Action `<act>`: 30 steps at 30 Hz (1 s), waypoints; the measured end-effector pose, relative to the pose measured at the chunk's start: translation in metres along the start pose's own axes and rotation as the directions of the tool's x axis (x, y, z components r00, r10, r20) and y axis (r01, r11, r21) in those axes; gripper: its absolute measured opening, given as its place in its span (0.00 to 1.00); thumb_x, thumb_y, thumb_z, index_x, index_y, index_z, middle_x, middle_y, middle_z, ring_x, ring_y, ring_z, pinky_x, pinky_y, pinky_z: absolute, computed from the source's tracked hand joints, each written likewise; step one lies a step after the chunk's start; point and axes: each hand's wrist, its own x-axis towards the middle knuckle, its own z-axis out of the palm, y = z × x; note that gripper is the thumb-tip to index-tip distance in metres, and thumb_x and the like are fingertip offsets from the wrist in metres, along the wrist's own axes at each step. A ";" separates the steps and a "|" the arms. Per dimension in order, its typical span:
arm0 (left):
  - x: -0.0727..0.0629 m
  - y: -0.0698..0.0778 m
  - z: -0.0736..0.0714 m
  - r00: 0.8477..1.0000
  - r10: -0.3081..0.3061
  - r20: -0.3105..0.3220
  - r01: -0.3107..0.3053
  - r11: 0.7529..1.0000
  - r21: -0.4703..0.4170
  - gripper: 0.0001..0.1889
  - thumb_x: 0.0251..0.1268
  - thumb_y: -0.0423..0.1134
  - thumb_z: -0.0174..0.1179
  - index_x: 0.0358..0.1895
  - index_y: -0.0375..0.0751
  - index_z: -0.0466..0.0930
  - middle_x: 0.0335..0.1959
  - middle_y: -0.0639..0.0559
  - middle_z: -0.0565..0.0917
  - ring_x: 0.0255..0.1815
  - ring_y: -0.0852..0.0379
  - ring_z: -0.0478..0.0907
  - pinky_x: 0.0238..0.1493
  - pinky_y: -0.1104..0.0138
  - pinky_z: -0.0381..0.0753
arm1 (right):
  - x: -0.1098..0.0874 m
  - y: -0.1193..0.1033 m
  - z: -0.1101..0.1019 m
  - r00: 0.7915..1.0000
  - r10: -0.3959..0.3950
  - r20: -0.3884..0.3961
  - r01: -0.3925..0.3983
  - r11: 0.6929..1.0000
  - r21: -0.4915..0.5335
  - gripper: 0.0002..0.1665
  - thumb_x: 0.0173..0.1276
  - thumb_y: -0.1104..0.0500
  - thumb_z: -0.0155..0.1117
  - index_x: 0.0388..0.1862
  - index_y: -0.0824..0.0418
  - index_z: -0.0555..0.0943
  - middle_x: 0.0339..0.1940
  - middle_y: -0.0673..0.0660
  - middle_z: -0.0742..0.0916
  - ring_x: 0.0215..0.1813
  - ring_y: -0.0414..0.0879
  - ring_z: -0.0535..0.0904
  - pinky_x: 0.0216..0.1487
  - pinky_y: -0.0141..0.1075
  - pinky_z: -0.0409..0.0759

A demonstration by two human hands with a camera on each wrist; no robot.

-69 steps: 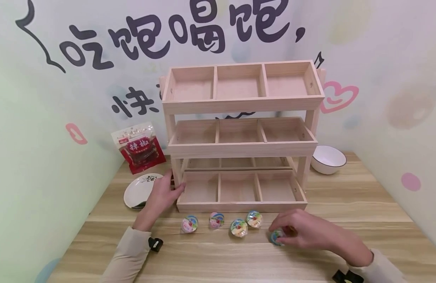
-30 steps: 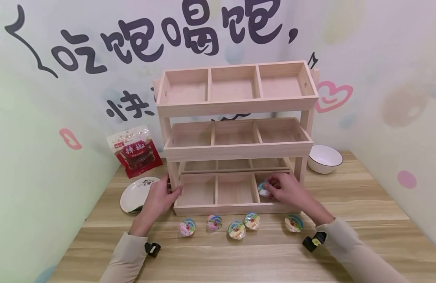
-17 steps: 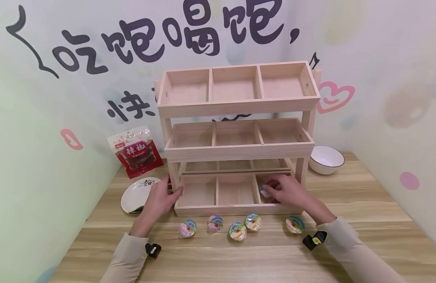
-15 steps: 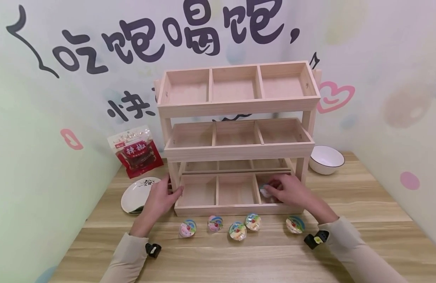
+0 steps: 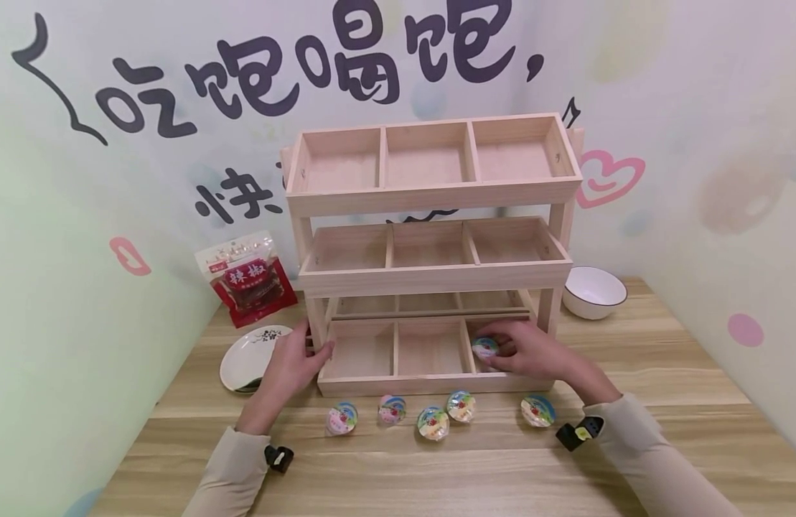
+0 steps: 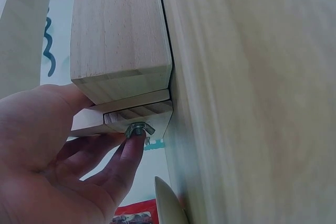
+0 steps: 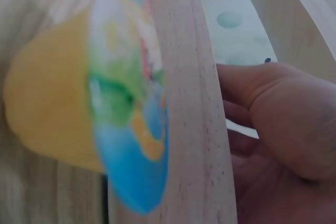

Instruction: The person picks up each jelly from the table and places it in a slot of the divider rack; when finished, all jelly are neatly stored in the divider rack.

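Your left hand [image 5: 293, 368] grips the rack [image 5: 436, 278]; your right hand [image 5: 533, 350] pinches a cup [image 5: 484, 350], which could tip if released crooked.

In the head view, I lose some fingers of the left hand [image 5: 293, 366] behind the wooden rack [image 5: 436, 278]. The right hand [image 5: 533, 350] covers part of a small cup [image 5: 484, 350], its lettering too tiny for me. In the right wrist view, a nearer yellow cup [image 7: 52, 90] blurs.

Forearms [image 5: 226, 470] converged toward the far edge of the table [image 5: 398, 481]; the left hand [image 5: 294, 364] gripped, the right hand [image 5: 532, 349] curled.
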 end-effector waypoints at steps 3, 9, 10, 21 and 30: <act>0.000 0.000 0.000 1.000 -0.002 0.000 0.002 1.000 -0.002 0.27 0.78 0.41 0.66 0.71 0.29 0.70 0.63 0.27 0.85 0.58 0.35 0.89 0.55 0.48 0.92 | -0.001 0.000 -0.001 1.000 -0.002 0.024 0.002 1.000 -0.016 0.25 0.73 0.61 0.75 0.66 0.66 0.83 0.60 0.65 0.89 0.54 0.52 0.90 0.50 0.36 0.91; 0.001 0.000 0.000 1.000 -0.006 0.006 0.006 1.000 0.007 0.28 0.78 0.42 0.66 0.71 0.29 0.70 0.63 0.27 0.84 0.58 0.34 0.89 0.55 0.47 0.91 | 0.000 0.000 -0.002 0.999 0.011 0.045 -0.010 0.999 -0.034 0.25 0.73 0.59 0.75 0.66 0.65 0.84 0.60 0.64 0.89 0.54 0.49 0.90 0.51 0.36 0.91; 0.001 0.000 0.000 1.000 -0.008 0.007 0.008 1.000 0.008 0.28 0.78 0.42 0.66 0.71 0.30 0.70 0.63 0.27 0.84 0.58 0.34 0.89 0.55 0.47 0.91 | 0.000 0.001 -0.002 0.999 0.012 0.048 -0.011 0.999 -0.031 0.25 0.73 0.59 0.75 0.66 0.65 0.84 0.60 0.64 0.89 0.54 0.49 0.90 0.51 0.37 0.92; 0.000 0.000 -0.002 1.000 -0.019 0.009 0.019 1.000 0.008 0.28 0.79 0.41 0.65 0.72 0.30 0.69 0.64 0.27 0.84 0.59 0.33 0.88 0.57 0.46 0.91 | 0.002 0.002 0.000 0.998 -0.008 0.057 0.006 1.000 0.031 0.30 0.75 0.59 0.74 0.73 0.64 0.79 0.67 0.66 0.86 0.60 0.56 0.88 0.54 0.42 0.92; 0.002 0.000 -0.001 1.000 -0.020 0.012 0.020 1.000 0.006 0.29 0.79 0.43 0.65 0.73 0.31 0.68 0.66 0.28 0.83 0.60 0.33 0.88 0.57 0.46 0.91 | -0.012 -0.003 0.000 0.985 -0.109 -0.133 0.099 0.992 -0.075 0.29 0.76 0.60 0.72 0.73 0.62 0.80 0.69 0.62 0.87 0.67 0.60 0.86 0.62 0.57 0.88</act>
